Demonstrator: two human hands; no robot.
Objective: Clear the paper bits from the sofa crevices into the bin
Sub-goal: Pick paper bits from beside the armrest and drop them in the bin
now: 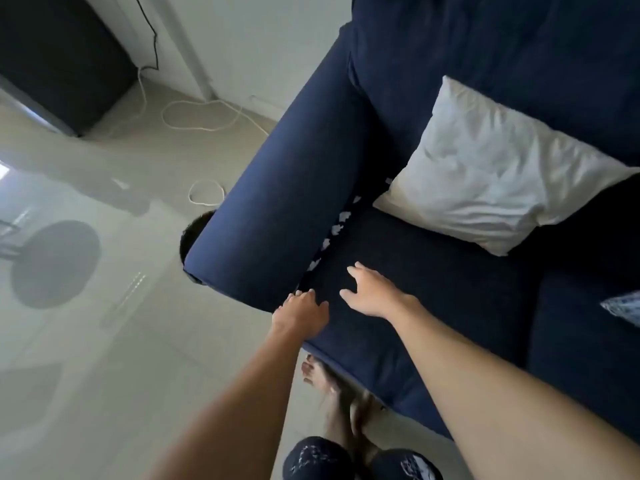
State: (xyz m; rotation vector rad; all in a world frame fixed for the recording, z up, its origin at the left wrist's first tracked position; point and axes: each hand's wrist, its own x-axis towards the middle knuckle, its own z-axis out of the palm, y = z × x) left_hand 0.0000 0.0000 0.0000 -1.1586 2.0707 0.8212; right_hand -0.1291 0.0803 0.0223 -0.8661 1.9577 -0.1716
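Observation:
Several white paper bits (335,231) lie in the crevice between the navy sofa's armrest (277,209) and its seat cushion (415,271). My left hand (301,311) rests palm down at the front end of that crevice, fingers curled against the cushion edge, and I cannot see anything in it. My right hand (372,292) lies on the seat cushion beside it, fingers spread and holding nothing. A dark round bin (190,233) peeks out on the floor behind the armrest's front end, mostly hidden.
A white pillow (491,168) leans on the seat at the back. A patterned cushion corner (623,306) shows at right. White cables (204,116) loop on the tiled floor. A dark cabinet (59,57) stands at upper left. My bare feet (322,375) are by the sofa front.

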